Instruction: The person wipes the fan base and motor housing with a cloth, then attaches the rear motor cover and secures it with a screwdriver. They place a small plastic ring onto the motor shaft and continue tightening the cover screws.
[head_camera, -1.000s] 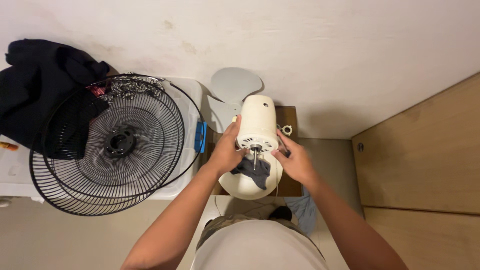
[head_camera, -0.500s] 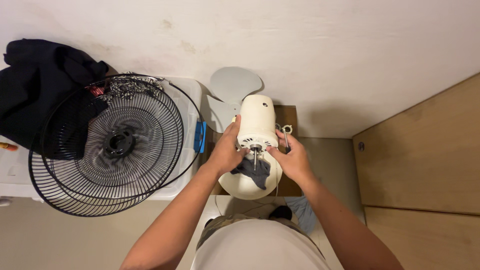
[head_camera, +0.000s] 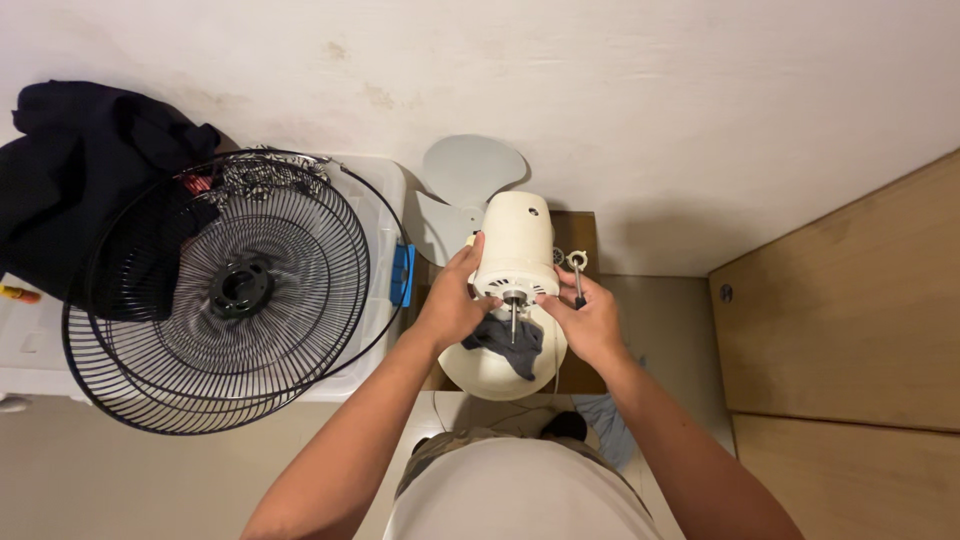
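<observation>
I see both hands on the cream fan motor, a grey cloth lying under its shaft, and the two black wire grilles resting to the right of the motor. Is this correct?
Not quite. The head view shows the black wire grilles to the left of the cream fan motor, on a white storage box, not to its right. The rest holds: the left hand and right hand are on the motor, and a grey cloth lies under its shaft.

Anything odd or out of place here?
Yes: the fan is in pieces. The motor housing has a bare shaft, held by the left hand and right hand. Grilles lean on a white bin, the blade stands against the wall, and a dark rag lies on the base.
</observation>
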